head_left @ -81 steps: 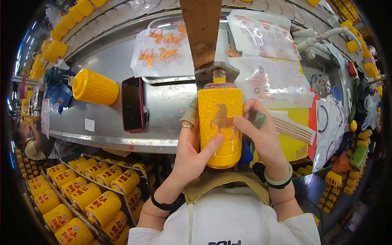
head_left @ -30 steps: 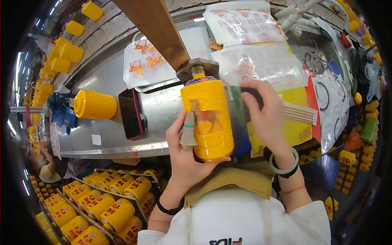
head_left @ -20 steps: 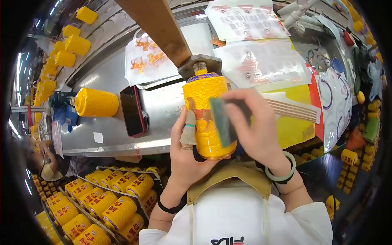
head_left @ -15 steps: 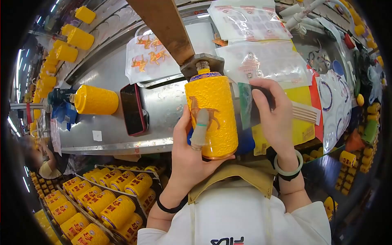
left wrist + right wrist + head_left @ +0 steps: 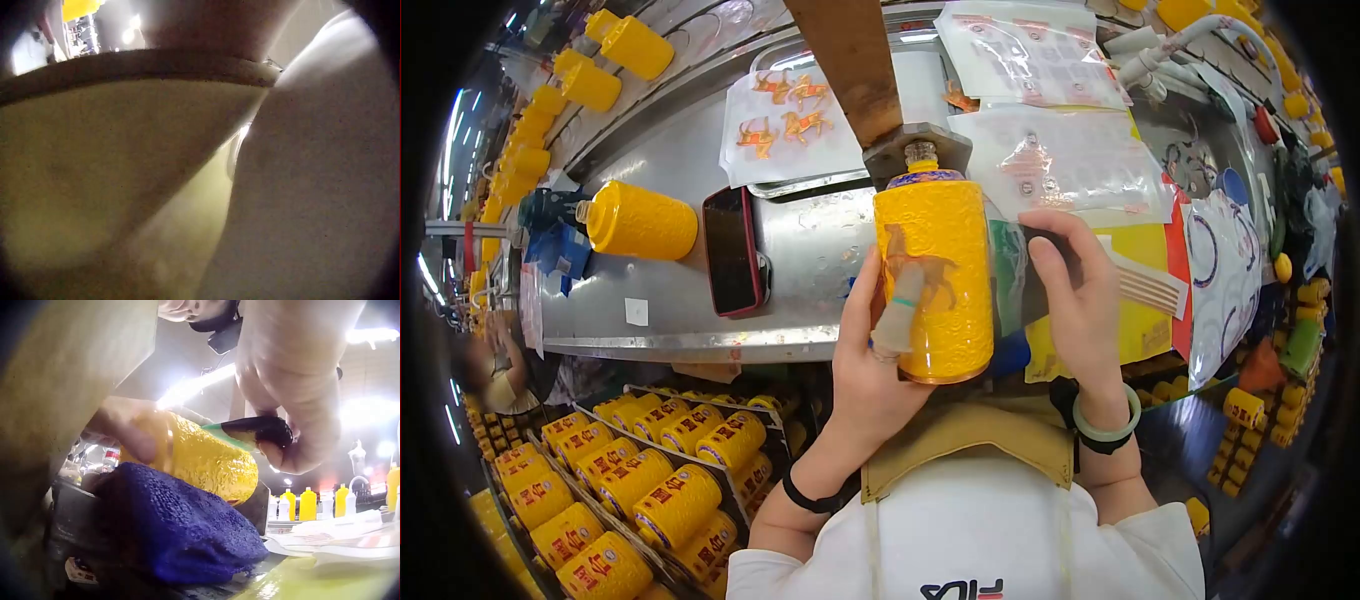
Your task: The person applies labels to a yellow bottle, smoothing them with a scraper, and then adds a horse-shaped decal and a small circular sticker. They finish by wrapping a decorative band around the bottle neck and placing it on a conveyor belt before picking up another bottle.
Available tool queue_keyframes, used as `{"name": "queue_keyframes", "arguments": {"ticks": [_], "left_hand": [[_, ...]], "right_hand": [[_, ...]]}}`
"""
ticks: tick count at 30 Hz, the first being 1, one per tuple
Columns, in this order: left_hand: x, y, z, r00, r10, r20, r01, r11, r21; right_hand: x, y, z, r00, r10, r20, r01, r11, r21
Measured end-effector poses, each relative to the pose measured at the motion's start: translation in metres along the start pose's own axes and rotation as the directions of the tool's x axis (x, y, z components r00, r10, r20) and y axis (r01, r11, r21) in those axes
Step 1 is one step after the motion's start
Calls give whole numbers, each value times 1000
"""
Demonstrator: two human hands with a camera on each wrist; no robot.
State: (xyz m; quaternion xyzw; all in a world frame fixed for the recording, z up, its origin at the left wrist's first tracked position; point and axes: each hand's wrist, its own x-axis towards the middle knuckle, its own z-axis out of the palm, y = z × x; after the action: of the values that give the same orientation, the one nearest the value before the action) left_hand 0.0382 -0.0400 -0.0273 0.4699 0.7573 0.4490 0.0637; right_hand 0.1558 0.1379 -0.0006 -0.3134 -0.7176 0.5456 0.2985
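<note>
A yellow embossed bottle (image 5: 960,225) lies with its glass neck at an octagonal metal plate (image 5: 948,148). My left hand (image 5: 865,370) grips it from the left and below. One left finger, in a fabric finger sleeve (image 5: 898,312), rests across the brown horse decal (image 5: 940,272) on the bottle's front. My right hand (image 5: 1090,325) pinches a flat scraper (image 5: 1006,275) with a green blade and black grip, held at the bottle's right side. In the right wrist view the scraper (image 5: 244,431) is close over the bottle (image 5: 206,456). The left wrist view shows neither bottle nor fingers.
A wooden beam (image 5: 855,75) reaches over the metal bench. A blue cloth (image 5: 187,525) lies under the bottle. Around it are a phone (image 5: 733,250), another yellow bottle (image 5: 643,222), a horse decal sheet (image 5: 745,110), plastic-covered sheets (image 5: 1060,165) and crated labelled bottles (image 5: 675,505).
Earlier both thumbs pressed the decal. The left hand then shifted its sleeved finger onto the front, and the right hand brought the scraper onto the bottle and back off to its right.
</note>
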Motion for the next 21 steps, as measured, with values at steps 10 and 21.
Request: {"name": "queue_keyframes", "arguments": {"ticks": [10,21], "left_hand": [[4,8,-15,992,123,-31,-120,990,76],[3,8,-16,993,117,-31,-113,988,101]], "right_hand": [[13,-5,-10,988,-121,99,119,993,26],[39,-29,25,956,-63,287,97,990,-106]]}}
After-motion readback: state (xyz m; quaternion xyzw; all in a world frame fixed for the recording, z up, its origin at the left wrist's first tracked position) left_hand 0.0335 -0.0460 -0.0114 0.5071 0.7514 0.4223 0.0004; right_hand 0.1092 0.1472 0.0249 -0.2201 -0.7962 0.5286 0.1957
